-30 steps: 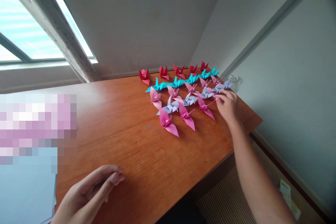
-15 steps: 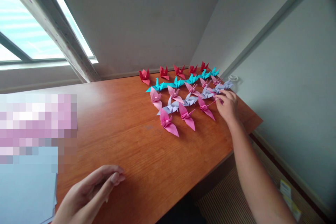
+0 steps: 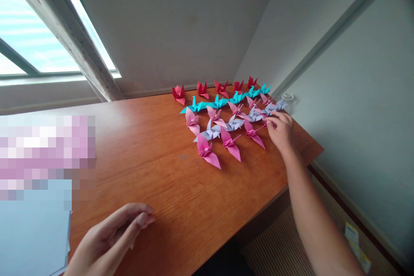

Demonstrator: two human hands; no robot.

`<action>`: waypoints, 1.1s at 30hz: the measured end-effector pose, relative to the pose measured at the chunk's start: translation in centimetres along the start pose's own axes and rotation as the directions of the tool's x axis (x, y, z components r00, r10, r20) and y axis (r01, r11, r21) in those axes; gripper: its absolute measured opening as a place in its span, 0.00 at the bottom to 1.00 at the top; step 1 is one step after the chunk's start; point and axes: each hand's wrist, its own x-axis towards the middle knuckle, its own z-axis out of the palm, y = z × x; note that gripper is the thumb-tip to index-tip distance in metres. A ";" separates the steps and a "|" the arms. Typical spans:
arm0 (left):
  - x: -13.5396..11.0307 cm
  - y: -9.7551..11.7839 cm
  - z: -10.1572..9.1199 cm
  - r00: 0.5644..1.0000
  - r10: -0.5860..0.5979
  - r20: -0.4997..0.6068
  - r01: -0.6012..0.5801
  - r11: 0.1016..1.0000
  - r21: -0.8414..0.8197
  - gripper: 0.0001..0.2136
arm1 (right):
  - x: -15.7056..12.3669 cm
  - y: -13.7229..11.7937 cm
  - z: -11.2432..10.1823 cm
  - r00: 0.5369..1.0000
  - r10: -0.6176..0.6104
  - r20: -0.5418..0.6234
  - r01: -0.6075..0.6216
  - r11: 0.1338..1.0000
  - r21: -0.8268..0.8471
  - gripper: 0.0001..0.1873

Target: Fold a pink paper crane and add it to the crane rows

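Note:
Rows of folded paper cranes stand towards the far right of the wooden table (image 3: pixel 142 168). In the nearest row are deep-pink paper cranes (image 3: pixel 207 152); behind it come lavender cranes (image 3: pixel 211 130), light-pink cranes (image 3: pixel 215 115), turquoise cranes (image 3: pixel 218 102) and red cranes (image 3: pixel 221 88). My right hand (image 3: pixel 280 128) is at the right end of the front rows, fingertips closed on a deep-pink crane mostly hidden behind them. Over the near part of the table, my left hand (image 3: pixel 118 233) is curled with thumb against fingertips, and nothing shows in it.
Pale blue sheets (image 3: pixel 34 228) lie at the left edge, beside a blurred-out pink and white patch. Walls meet behind the table, and a window (image 3: pixel 29 21) is at the upper left. A white cable (image 3: pixel 287 96) shows by the right wall.

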 end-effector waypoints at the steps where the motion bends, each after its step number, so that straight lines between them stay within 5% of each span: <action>1: 0.0 0.0 0.0 1.000 0.004 0.000 -0.004 1.000 0.001 0.18 | 0.0 0.0 0.0 1.000 0.003 -0.001 -0.003 1.000 0.001 0.11; 7: 0.0 -0.1 -0.1 0.999 0.013 0.030 -0.013 1.000 0.000 0.16 | 1.3 0.0 -0.5 0.999 0.050 -0.015 -0.050 0.999 0.002 0.11; 19: 0.0 0.6 0.0 0.997 0.079 0.005 -0.079 0.997 0.020 0.16 | 11.4 -2.0 2.1 0.963 0.164 0.216 -0.143 0.984 -0.108 0.11; 33: -0.1 1.3 0.1 0.983 0.176 0.042 -0.177 0.984 0.007 0.14 | 11.9 -3.1 2.9 0.928 0.202 0.313 -0.119 0.958 -0.263 0.11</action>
